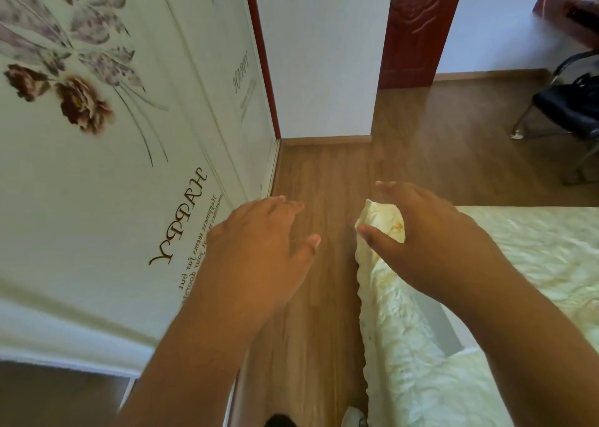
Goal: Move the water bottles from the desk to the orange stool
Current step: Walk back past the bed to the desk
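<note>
Reaching forward, left hand (259, 248) and right hand (421, 232) hang palm-down, fingers relaxed, apparently holding nothing.

Both bare forearms reach forward, palms down. The left hand (259, 248) has relaxed, slightly spread fingers and holds nothing. The right hand (421, 235), just beside it, is empty too.
</note>
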A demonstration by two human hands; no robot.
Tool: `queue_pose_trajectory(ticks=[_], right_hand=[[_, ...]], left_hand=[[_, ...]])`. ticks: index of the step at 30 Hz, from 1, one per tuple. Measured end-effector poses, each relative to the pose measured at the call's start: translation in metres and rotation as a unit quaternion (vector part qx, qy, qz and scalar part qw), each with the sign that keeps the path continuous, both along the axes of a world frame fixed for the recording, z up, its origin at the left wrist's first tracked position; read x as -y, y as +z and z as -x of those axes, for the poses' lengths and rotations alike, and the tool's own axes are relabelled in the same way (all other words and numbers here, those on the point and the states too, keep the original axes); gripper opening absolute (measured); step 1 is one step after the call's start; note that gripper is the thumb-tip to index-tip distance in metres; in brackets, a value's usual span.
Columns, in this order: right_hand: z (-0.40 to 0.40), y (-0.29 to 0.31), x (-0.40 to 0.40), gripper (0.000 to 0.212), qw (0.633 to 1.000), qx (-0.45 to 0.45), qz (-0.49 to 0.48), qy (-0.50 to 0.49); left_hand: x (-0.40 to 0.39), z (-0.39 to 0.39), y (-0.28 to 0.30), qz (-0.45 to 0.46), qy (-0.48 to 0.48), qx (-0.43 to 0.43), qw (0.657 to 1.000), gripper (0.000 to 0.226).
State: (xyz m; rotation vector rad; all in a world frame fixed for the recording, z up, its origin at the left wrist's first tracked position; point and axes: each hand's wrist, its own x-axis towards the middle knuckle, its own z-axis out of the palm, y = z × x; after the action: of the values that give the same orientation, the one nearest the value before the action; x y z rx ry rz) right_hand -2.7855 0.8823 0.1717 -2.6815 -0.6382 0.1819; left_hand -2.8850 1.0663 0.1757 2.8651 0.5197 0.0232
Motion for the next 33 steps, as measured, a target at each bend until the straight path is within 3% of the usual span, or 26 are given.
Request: queue_pose_trajectory(ticks=[15,33], right_hand=[[-0.105,-0.010,-0.015,0.073,0.998,-0.004,0.027,-0.048],[-0.252,0.003,-0.200,0.074,0.997,0.027,0.044,-0.058]], left_hand=[[-0.031,-0.126,-0.011,0.019,-0.036,-0.011,0.999,0.060],[-0.219,-0.293,-0.007,0.021,-0.067,0.006,0.997,0.060]])
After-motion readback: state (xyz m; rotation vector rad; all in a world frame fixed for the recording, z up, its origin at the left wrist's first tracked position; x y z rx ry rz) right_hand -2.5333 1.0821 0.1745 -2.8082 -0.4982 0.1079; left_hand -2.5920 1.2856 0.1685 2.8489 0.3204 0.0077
